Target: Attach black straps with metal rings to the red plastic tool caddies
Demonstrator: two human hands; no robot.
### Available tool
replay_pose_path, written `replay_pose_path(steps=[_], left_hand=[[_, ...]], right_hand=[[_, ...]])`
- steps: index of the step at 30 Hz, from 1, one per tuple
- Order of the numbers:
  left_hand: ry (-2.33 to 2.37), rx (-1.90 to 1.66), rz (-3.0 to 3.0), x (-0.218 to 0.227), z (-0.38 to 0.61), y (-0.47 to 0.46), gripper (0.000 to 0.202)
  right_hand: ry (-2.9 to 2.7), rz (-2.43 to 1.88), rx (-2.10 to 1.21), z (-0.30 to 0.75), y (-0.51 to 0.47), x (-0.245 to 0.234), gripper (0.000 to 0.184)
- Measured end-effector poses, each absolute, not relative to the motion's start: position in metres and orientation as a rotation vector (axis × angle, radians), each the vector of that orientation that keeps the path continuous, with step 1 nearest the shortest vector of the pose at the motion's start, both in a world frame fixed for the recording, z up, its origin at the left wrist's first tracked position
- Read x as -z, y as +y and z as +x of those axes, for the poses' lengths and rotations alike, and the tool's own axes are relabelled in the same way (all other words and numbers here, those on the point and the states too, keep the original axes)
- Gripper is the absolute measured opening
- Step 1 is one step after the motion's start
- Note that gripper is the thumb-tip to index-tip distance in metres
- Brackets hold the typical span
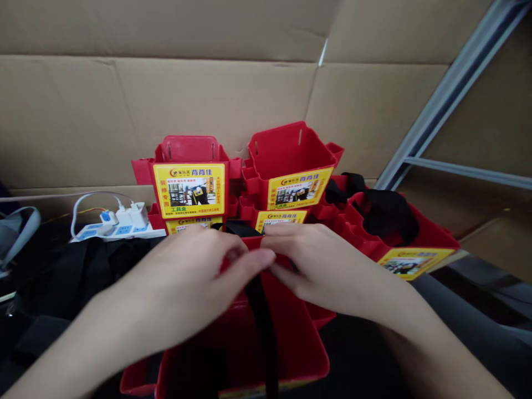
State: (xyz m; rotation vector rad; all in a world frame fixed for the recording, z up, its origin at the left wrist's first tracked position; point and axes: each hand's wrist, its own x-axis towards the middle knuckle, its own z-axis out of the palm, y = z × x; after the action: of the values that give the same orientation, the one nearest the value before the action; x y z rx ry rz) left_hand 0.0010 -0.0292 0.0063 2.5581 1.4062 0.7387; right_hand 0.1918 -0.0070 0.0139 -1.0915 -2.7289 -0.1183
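A red plastic tool box (286,338) stands right in front of me, and a black strap (261,310) runs down over its near wall. My left hand (189,277) rests on the box's rim, its fingers pinched on the strap at the top. From the right, my right hand (322,263) meets it, fingers curled and closed on the same strap where it crosses the rim. The fingertips of both hands touch. What lies inside the box is hidden by my hands.
Two stacks of identical red boxes with yellow labels (189,191) (297,166) stand behind. Another red box (409,244) with a black strap lies tilted at right. A white power strip (118,224) with chargers sits at left. Cardboard walls (208,94) close the back.
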Motion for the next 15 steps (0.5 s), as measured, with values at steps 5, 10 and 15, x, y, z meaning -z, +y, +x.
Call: replay_pose_path(steps=[5, 10, 15], left_hand=[[1.41, -0.428, 2.598, -0.002, 0.013, -0.025, 0.02], [0.638, -0.133, 2.418, -0.023, -0.02, -0.033, 0.023], [0.321, 0.112, 2.378, -0.033, -0.041, -0.032, 0.032]], right_hand=[[-2.822, -1.043, 0.084, 0.192, -0.009, -0.011, 0.009], [-2.866, -1.082, 0.169, 0.199, -0.005, -0.012, 0.009], [-2.857, -1.068, 0.16, 0.2, -0.003, -0.013, 0.013]])
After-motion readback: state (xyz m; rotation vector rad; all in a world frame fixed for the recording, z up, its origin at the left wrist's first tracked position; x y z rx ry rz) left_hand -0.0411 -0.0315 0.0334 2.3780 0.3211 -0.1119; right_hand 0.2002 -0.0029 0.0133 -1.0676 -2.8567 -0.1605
